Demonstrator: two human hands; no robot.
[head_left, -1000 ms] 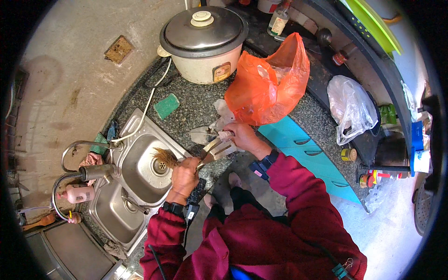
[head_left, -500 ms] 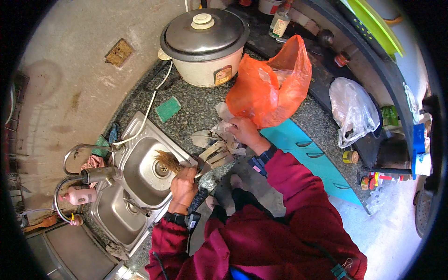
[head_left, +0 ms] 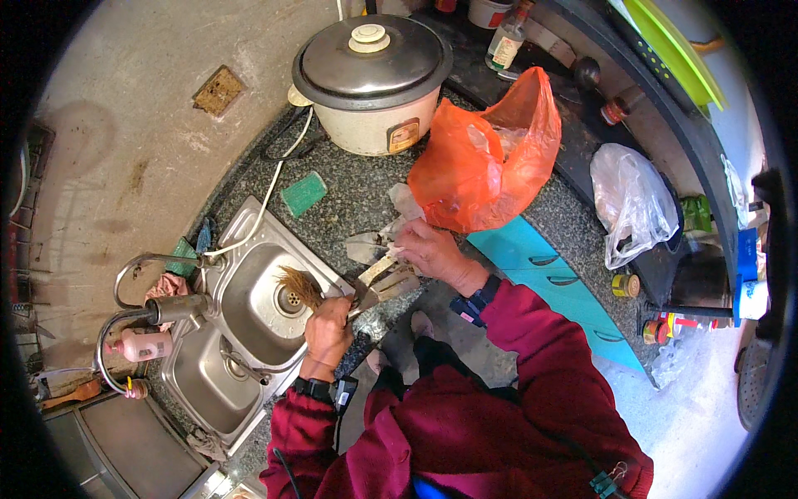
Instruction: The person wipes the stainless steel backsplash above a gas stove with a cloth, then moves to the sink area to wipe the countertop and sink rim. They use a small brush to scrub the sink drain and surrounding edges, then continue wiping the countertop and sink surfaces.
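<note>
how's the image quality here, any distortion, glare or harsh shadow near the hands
Head view: strong fisheye, the counter edge and sink bow around a black rim. Light is even daylight, brightest on the floor at lower right. Mild sheen on the cooker lid. Left hand and right hand are fairly sharp, without harsh shadow.

Pretty cramped spot tbh. The strip of speckled grey granite counter (head_left: 349,204) between the steel double sink (head_left: 249,258) and the wall has some open surface, but the green sponge (head_left: 302,193) sits right in the middle and a white cord (head_left: 268,204) trails across it toward the sink. Behind that, the big cream rice cooker with a dark lid (head_left: 371,79) blocks the back. To the right, the bulging orange plastic bag (head_left: 490,162) crowds in just beside the right hand (head_left: 426,249) (barely any gap there). The curved steel tap (head_left: 150,270) arches over the sink's left rim; the basin by the left hand (head_left: 327,328) is mostly open.
</note>
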